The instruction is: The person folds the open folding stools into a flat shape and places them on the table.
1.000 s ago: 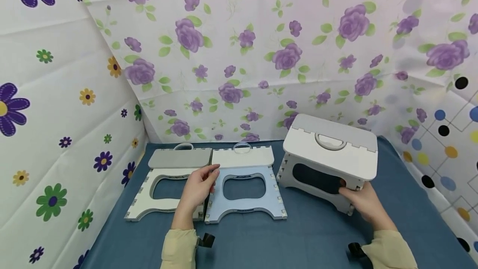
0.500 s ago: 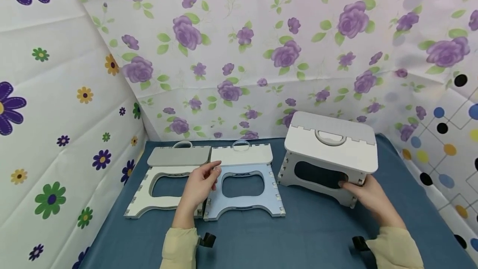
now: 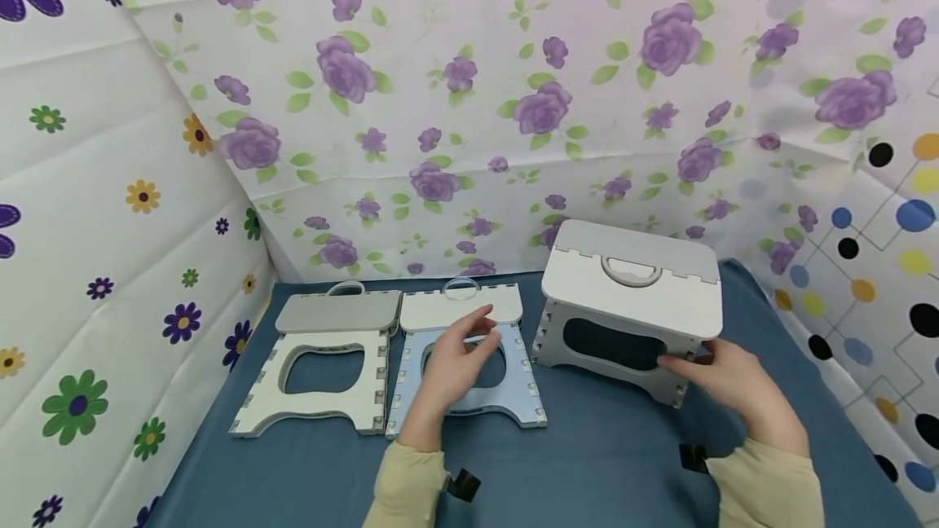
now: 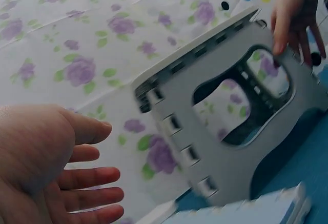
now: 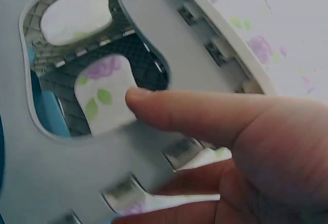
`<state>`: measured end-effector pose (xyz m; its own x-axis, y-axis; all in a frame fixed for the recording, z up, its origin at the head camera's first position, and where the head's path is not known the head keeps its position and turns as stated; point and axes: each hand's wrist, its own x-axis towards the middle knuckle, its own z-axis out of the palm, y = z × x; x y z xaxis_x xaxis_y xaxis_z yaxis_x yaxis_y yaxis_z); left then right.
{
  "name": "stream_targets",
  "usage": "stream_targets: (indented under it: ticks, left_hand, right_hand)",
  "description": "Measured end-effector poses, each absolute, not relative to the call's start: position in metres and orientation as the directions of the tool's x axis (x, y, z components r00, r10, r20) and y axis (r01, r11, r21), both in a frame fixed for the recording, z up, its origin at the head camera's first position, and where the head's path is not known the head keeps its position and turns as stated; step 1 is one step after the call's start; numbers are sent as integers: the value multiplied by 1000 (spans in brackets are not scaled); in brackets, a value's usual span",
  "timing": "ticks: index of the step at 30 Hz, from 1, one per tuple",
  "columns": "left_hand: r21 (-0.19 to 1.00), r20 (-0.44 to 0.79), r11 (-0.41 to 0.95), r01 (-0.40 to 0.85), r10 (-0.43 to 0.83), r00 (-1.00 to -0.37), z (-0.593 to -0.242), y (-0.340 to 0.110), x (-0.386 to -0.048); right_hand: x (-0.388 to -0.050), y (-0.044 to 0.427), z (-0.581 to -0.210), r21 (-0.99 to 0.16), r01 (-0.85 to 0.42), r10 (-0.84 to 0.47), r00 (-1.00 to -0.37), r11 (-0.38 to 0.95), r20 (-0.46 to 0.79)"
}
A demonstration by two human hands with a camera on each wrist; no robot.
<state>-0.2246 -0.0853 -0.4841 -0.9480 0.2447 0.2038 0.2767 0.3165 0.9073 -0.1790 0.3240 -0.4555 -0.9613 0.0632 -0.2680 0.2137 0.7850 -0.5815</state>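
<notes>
An unfolded step stool (image 3: 631,279), white and grey, stands at the right on the cloth, its top facing up. My right hand (image 3: 741,385) is at its right end; in the right wrist view the thumb (image 5: 179,111) lies across the grey leg panel by its opening, and the fingers extend loosely past the side edge. My left hand (image 3: 451,369) hovers, fingers relaxed and holding nothing, over a light-blue folded step stool (image 3: 517,381), partly hiding it. Left of that lies a folded white and grey step stool (image 3: 333,316).
A blue cloth (image 3: 557,479) covers the table. Behind it hangs a white sheet with purple roses (image 3: 543,108). Patterned sheets also stand at the left (image 3: 110,210) and right (image 3: 880,267). A small black device (image 3: 464,485) is strapped to the left wrist.
My left hand has moved right, from between the folded stools to over the light-blue one. The right hand's grip on the unfolded stool has loosened. The head view has shifted slightly.
</notes>
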Motion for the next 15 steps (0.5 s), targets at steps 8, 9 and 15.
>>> stream_targets:
  ticks: [8, 9, 15]
  left_hand:
    - [936, 151, 266, 232, 292, -944, -497, -34, -222]
    - [939, 146, 259, 225, 292, -945, -497, -29, -223]
    - [955, 107, 236, 182, 300, -948, -502, -7, -226]
  right_hand:
    - [-179, 310, -470, -595, 179, 119, -983, 784, -139]
    - [-179, 309, -471, -596, 177, 129, -984, 783, -123]
    - [-182, 307, -472, -604, 176, 150, -984, 778, -93]
